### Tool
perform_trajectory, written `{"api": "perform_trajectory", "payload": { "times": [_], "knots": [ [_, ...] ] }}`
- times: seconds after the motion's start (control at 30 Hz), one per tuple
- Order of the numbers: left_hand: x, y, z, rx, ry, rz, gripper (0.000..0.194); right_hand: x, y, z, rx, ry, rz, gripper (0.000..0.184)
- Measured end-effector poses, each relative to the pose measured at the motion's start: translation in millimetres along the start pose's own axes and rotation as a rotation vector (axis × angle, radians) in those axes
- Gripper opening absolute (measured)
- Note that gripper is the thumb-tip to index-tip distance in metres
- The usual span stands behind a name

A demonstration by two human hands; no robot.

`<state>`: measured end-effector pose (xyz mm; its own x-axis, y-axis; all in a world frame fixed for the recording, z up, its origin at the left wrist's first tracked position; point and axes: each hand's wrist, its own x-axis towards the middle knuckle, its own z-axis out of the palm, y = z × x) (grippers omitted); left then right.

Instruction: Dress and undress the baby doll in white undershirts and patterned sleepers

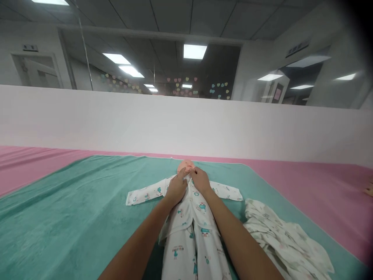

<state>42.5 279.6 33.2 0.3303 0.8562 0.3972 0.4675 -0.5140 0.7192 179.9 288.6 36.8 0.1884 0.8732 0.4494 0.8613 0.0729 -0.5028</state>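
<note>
A baby doll (185, 165) lies on its back, dressed in a white printed baby shirt (190, 202) with its sleeves spread out to both sides. Matching baby pants (179, 254) cover the legs, and the shirt's hem overlaps them. At the neck, my left hand (177, 187) has its fingers closed on the left side of the shirt's collar. My right hand (200, 179) pinches the collar's other side, close to my left hand. Both hands partly hide the collar and the doll's chin. Down the middle, the shirt's front edges meet.
A teal blanket (87, 217) lies under the doll, over a pink mat (291, 179). To the right rests a crumpled white printed cloth (285, 237). A low white wall (145, 124) with a mirror or glass above it stands behind. Part of another person's hand (369, 189) shows at the right edge.
</note>
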Motion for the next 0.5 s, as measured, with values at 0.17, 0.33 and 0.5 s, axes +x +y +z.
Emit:
{"api": "perform_trajectory", "payload": {
  "times": [0.17,0.33,0.5],
  "knots": [
    [-2.5,-2.7,2.8,0.023,0.046,0.15,0.052,-18.5,-7.9,-7.2,-0.109,0.137,0.026,0.035],
    [-13.6,-4.8,-0.3,-0.102,0.032,0.249,0.049,-57.0,-28.7,-23.5,-0.225,-0.037,-0.103,0.047],
    [-29.0,-6.6,-6.4,-0.205,0.021,0.264,0.045,-83.4,-40.1,-30.9,-0.337,-0.084,-0.139,0.041]
  ]
}}
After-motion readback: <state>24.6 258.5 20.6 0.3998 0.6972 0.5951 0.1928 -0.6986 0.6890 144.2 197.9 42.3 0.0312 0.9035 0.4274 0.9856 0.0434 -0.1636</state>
